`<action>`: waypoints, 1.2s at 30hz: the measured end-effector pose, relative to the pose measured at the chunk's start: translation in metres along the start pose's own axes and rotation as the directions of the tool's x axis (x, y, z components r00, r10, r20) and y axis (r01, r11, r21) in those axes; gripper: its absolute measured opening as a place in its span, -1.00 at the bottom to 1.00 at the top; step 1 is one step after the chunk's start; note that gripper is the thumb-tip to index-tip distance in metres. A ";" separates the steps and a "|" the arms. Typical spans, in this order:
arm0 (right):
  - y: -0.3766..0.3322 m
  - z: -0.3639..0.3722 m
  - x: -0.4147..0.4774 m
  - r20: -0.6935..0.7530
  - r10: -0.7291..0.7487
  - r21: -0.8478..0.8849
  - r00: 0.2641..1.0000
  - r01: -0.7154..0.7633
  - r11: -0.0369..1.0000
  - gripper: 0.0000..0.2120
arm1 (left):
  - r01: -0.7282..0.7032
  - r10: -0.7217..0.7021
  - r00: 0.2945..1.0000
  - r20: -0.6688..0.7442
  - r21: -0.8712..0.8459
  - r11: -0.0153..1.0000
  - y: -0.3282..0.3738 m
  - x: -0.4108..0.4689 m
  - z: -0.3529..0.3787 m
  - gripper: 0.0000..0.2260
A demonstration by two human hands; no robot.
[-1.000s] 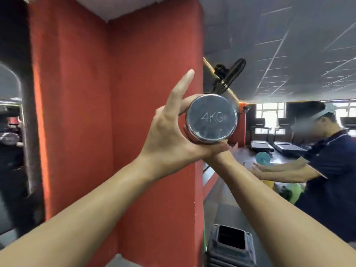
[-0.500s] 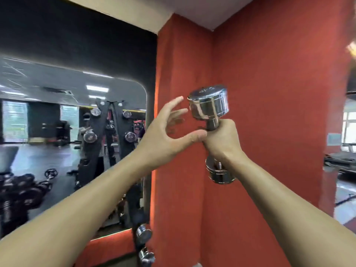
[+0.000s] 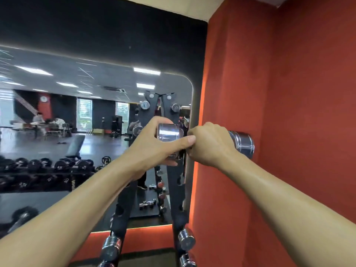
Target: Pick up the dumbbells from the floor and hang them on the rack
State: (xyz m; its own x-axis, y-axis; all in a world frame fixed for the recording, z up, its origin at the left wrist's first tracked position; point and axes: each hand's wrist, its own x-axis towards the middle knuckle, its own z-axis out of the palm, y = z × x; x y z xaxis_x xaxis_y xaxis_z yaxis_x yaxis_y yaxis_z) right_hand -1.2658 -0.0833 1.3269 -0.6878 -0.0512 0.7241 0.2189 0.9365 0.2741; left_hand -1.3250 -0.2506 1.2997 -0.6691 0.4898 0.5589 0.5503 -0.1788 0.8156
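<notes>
I hold a chrome dumbbell point(image 3: 242, 143) level at chest height in front of a black upright rack point(image 3: 176, 186). My right hand point(image 3: 210, 144) is closed round its handle. My left hand point(image 3: 154, 145) cups its left chrome head, fingers over the top and thumb along the front. The dumbbell's left head lies against the rack's right post, and its right head sticks out over the red wall. Other chrome dumbbells point(image 3: 185, 240) hang lower on the rack.
A large wall mirror point(image 3: 77, 112) behind the rack reflects the gym, a long rack of black dumbbells point(image 3: 38, 170) and people at a table. A red wall point(image 3: 289, 93) stands close on the right. Chrome dumbbells on the floor show in the reflection.
The view has swung left from the red corner to the rack and mirror. The dumbbell went from upright to level, and my left hand closed on its left head.
</notes>
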 end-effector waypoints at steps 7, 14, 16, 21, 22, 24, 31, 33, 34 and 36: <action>-0.017 0.048 0.057 -0.384 -0.007 -0.118 0.923 -0.042 0.992 -0.66 | -0.279 0.330 0.890 -0.314 0.197 0.940 -0.005 0.045 -0.053 -0.52; -0.026 0.101 0.067 0.353 0.343 0.745 0.871 -0.483 0.460 -0.64 | -0.263 0.340 0.894 -0.293 0.272 0.926 -0.026 0.078 -0.091 -0.55; -0.023 0.117 0.076 0.316 0.298 0.758 0.901 -0.429 0.491 -0.63 | -0.243 0.332 0.887 -0.320 0.289 0.926 -0.039 0.093 -0.100 -0.57; -0.009 0.153 0.074 0.012 0.026 0.657 1.000 -0.028 0.753 -0.31 | -0.143 0.152 0.852 -0.502 0.056 0.988 -0.065 0.124 -0.113 -0.55; -0.010 0.163 0.071 -0.042 0.012 0.648 0.999 0.018 0.762 -0.31 | -0.113 0.116 0.856 -0.504 0.037 0.993 -0.068 0.128 -0.115 -0.53; -0.011 0.183 0.070 -0.129 0.070 0.653 0.989 0.032 0.757 -0.29 | -0.071 0.089 0.875 -0.475 0.054 0.996 -0.077 0.132 -0.118 -0.49; 0.000 0.207 0.098 -0.253 0.115 0.795 0.961 0.139 0.590 -0.19 | -0.072 0.017 0.875 -0.484 -0.095 0.993 -0.118 0.143 -0.139 -0.44; -0.003 0.212 0.105 -0.257 0.105 0.844 0.961 0.170 0.509 -0.19 | -0.042 -0.041 0.870 -0.492 -0.155 0.987 -0.131 0.149 -0.148 -0.32; -0.005 0.216 0.107 -0.248 0.106 0.873 0.963 0.175 0.455 -0.19 | -0.032 -0.060 0.868 -0.493 -0.176 0.984 -0.137 0.152 -0.153 -0.28; -0.012 0.220 0.112 -0.244 0.115 0.912 0.963 0.187 0.366 -0.18 | -0.033 -0.081 0.866 -0.494 -0.217 0.976 -0.149 0.159 -0.160 -0.33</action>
State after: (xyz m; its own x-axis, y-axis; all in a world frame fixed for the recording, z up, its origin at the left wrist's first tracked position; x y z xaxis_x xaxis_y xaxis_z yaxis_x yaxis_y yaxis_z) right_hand -1.4974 -0.0240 1.2654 -0.4687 -0.0264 0.8829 -0.6795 0.6495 -0.3413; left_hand -1.5937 -0.2829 1.2906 -0.8705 0.0167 0.4919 0.4504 -0.3761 0.8098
